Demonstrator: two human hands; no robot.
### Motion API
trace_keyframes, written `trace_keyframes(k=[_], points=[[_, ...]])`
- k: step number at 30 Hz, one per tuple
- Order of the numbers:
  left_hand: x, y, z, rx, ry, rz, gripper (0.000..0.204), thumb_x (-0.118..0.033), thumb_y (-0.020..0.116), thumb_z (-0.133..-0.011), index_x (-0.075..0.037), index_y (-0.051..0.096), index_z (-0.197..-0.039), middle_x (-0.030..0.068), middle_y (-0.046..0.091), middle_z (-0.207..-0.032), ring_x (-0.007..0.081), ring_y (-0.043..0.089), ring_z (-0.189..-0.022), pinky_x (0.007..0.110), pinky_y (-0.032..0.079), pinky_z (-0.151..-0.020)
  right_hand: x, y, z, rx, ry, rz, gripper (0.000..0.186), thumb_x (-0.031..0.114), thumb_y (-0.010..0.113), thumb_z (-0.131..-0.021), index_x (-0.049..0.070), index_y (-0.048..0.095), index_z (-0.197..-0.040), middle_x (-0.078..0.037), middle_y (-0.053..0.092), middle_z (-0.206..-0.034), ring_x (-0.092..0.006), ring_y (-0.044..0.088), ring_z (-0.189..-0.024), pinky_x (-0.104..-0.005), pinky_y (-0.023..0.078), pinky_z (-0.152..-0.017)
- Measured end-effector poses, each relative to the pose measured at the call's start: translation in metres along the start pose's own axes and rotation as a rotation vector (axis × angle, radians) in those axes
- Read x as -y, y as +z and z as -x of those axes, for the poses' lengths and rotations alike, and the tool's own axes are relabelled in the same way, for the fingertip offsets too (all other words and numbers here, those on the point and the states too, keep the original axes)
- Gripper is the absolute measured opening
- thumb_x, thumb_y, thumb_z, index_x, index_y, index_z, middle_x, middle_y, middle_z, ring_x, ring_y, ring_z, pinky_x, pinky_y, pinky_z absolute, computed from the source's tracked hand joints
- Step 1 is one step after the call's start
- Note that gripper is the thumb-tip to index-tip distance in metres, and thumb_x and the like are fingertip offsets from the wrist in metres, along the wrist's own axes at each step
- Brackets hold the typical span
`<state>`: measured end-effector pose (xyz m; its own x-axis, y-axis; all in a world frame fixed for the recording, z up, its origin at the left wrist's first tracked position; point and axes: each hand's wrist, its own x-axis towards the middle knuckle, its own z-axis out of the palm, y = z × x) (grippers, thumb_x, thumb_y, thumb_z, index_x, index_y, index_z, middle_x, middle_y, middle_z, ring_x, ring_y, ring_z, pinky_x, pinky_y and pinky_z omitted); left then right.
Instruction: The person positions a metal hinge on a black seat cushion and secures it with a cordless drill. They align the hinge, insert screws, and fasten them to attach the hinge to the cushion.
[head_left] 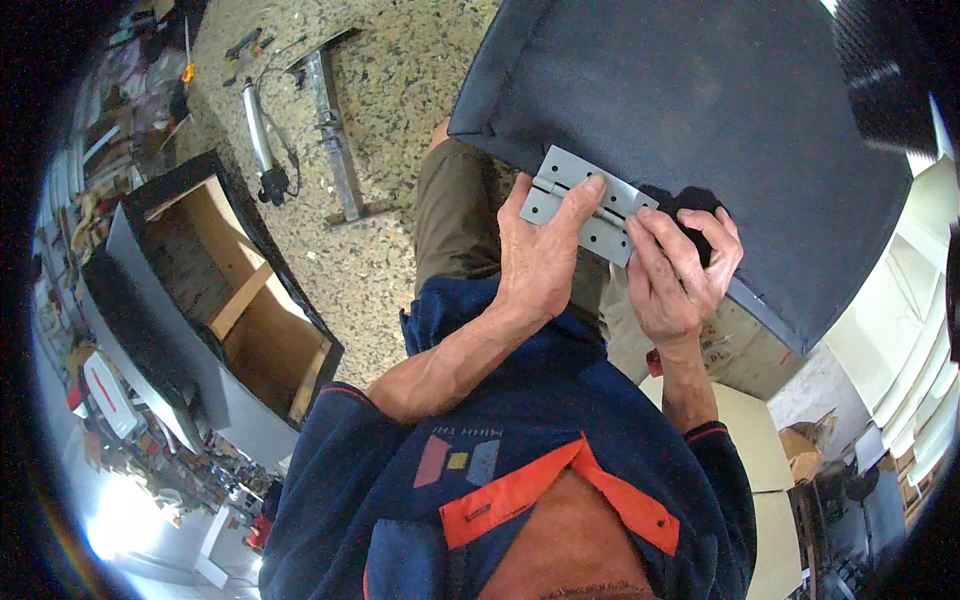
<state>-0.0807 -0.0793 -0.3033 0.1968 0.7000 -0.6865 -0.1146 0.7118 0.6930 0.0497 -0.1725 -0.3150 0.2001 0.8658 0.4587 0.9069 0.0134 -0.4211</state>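
A grey metal butt hinge [608, 240] with several screw holes lies opened flat along the near edge of a black upholstered panel [690, 90]. My left hand [540, 262] grips the hinge's left part, its thumb pressed on the top face and its other fingers mostly hidden beneath. At the hinge's right end, fingertips of my right hand [680, 275] are closed on the metal corner, the other fingers curled over a dark patch on the panel. Whether the hinge is fixed to the panel cannot be seen.
On the left stands an open black upholstered box frame [265, 395] with wooden braces. A metal bracket [335, 140] and a silver cylindrical tool with a cord [256, 130] lie on the speckled floor [385, 75]. Cardboard [755, 430] sits at the right.
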Motion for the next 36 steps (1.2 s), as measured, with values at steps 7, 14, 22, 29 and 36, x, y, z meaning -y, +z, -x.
trace_keyframes(k=[7,14,22,29,36], points=[[-0.002,0.0,0.0,0.02,0.027,0.001,0.042,-0.027,0.078,-0.09,0.003,0.059,-0.113,0.0076,0.068,-0.096,0.0131,0.062,-0.086,0.03,0.051,-0.077,-0.001,-0.002,0.0,-0.009,0.001,-0.023,0.037,0.006,0.08,-0.068,0.017,0.08,-0.103,0.007,0.071,-0.114,-0.0254,0.06,-0.106,-0.0551,0.044,-0.099],[-0.001,0.001,-0.001,-0.024,0.045,0.036,0.039,-0.025,0.078,-0.09,0.001,0.061,-0.113,0.0065,0.069,-0.099,0.013,0.063,-0.087,0.03,0.051,-0.078,0.0,-0.001,-0.003,0.001,-0.001,-0.029,0.036,0.006,0.081,-0.068,0.014,0.078,-0.103,0.002,0.071,-0.115,-0.0265,0.06,-0.105,-0.0547,0.045,-0.1],[0.004,0.0,-0.001,0.0,0.093,0.019,0.027,-0.02,0.076,-0.091,-0.004,0.065,-0.11,0.0031,0.066,-0.103,0.0148,0.063,-0.092,0.034,0.052,-0.08,-0.006,-0.022,0.024,-0.1,0.17,0.039,0.04,0.002,0.086,-0.07,0.011,0.071,-0.106,-0.007,0.066,-0.114,-0.0308,0.06,-0.109,-0.0578,0.043,-0.103],[-0.001,0.004,0.001,0.005,0.092,-0.013,0.034,-0.023,0.078,-0.09,-0.002,0.063,-0.112,0.0031,0.064,-0.1,0.0113,0.061,-0.089,0.029,0.049,-0.077,0.007,-0.014,0.037,-0.185,0.225,0.011,0.034,0.001,0.085,-0.071,0.011,0.07,-0.1,-0.005,0.068,-0.101,-0.027,0.062,-0.101,-0.0515,0.045,-0.101],[-0.004,0.009,0.002,-0.059,0.103,-0.11,0.036,-0.031,0.076,-0.09,-0.003,0.063,-0.109,0.0017,0.064,-0.096,0.0096,0.058,-0.083,0.027,0.043,-0.068,0.038,-0.009,0.197,-0.065,0.926,-0.305,0.019,0.007,0.081,-0.08,0.002,0.063,-0.08,-0.01,0.064,-0.072,-0.0153,0.058,-0.058,-0.0312,0.049,-0.058]])
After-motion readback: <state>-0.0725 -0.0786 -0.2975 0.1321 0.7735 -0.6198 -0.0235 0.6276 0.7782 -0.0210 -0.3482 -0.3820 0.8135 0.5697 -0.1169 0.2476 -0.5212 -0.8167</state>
